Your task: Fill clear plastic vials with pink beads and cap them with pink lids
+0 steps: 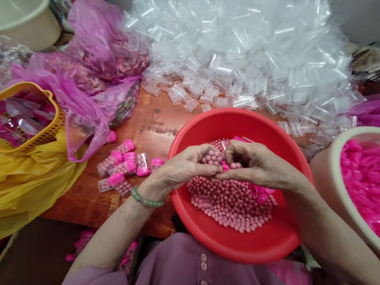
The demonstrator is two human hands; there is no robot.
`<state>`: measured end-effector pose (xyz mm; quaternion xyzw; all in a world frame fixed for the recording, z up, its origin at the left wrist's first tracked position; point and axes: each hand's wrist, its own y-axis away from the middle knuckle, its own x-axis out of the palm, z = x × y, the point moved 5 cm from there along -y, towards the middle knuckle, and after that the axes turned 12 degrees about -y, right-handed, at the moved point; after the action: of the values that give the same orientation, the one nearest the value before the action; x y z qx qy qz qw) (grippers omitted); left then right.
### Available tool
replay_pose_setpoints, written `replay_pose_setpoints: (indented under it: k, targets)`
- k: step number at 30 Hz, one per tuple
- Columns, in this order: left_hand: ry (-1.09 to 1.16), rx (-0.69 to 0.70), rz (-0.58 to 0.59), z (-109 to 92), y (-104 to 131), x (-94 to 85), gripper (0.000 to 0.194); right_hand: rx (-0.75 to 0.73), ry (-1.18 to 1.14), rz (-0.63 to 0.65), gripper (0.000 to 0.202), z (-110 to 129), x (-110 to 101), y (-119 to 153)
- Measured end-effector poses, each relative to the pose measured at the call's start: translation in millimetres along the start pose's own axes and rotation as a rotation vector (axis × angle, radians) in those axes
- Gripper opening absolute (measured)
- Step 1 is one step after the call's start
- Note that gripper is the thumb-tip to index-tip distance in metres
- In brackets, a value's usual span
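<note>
A red basin holds many small pink balls and a few bright pink plastic pieces. Over it, my left hand, with a green bead bracelet at the wrist, is wrapped round a clear container of pink balls. Close to its right, my right hand has thumb and fingers curled round some pink balls, with a bit of bright pink plastic between the two hands. Left of the basin lie several filled clear containers with pink caps.
Clear empty containers are heaped behind the basin. A white tub of bright pink pieces stands at right. Farther left are a yellow basket, purple bags, a yellow bag and a cream basin.
</note>
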<state>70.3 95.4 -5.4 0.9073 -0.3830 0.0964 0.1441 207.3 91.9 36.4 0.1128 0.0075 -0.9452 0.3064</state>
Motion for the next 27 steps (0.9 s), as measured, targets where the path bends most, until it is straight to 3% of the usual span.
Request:
replay_pose_setpoints:
  k: [5, 12, 16, 22, 27]
  targets:
    - [0.195, 0.078, -0.124, -2, 0, -7.4, 0.023, 0.047, 0.080, 0.055, 0.025, -1, 3, 3]
    - [0.278, 0.166, -0.155, -6, 4, -9.3, 0.028, 0.086, 0.066, -0.001, 0.027, -3, -9, 10]
    - [0.242, 0.176, -0.135, -7, 5, -7.6, 0.026, 0.071, 0.102, -0.037, 0.025, -4, -16, 13]
    - [0.232, 0.125, -0.071, -8, 6, -4.4, 0.040, 0.015, 0.217, -0.160, 0.024, -5, -27, 14]
    - [0.272, 0.133, -0.064, -9, 7, -5.5, 0.039, 0.026, 0.278, -0.152, 0.023, -3, -26, 12]
